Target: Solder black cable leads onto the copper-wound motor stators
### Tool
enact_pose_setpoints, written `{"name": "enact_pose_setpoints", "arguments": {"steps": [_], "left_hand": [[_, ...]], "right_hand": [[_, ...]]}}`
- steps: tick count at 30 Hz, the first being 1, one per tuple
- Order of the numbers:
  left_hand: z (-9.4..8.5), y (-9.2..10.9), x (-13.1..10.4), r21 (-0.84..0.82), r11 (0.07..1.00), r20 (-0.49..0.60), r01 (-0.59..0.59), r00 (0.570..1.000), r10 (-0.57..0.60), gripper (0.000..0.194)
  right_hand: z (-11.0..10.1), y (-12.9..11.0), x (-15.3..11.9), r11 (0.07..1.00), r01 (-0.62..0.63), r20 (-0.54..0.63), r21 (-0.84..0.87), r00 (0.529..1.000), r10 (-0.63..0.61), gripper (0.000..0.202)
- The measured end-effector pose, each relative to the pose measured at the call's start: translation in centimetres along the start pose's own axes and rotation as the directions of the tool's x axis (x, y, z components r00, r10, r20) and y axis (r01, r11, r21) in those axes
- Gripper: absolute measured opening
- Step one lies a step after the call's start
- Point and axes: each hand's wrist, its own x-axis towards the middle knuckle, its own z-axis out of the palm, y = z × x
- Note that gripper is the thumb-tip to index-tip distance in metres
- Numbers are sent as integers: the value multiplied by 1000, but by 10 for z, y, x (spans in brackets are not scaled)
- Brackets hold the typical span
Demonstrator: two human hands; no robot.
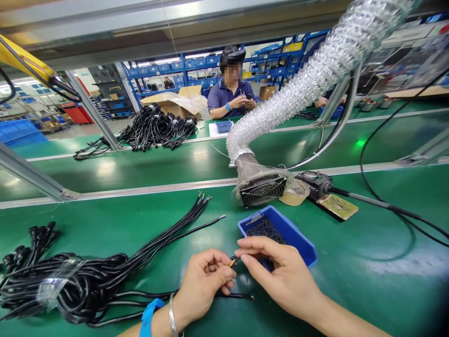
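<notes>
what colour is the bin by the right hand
Blue; the bin shows best in the head view.

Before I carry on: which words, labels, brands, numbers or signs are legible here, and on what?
None can be read in this view.
Rear shelf bins: pale label-like patches, too small and blurred to read.
Front blue bin: nothing legible.
Black cable bundle: no readable print.

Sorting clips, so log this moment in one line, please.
left hand: pinching yellow-wired cable end | right hand: at its tip, grip unclear | nearby: blue bin of small black pieces; taped black cable bundle
</notes>
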Motion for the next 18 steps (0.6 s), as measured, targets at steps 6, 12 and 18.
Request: {"name": "enact_pose_setpoints", "arguments": {"steps": [6,12,18], "left_hand": [[0,0,-2,0,1000,4,1,1000,-1,46],[-3,-5,-2,36,999,18,-14,1000,13,43],[-3,-8,0,102,995,-66,-19,998,26,49]], "right_hand": [[-2,0,0,995,85,-9,-58,996,-86,16],[-4,0,0,985,145,-23,-90,989,-148,16],[-7,-10,6,984,154,25,-84,988,-153,20]]}}
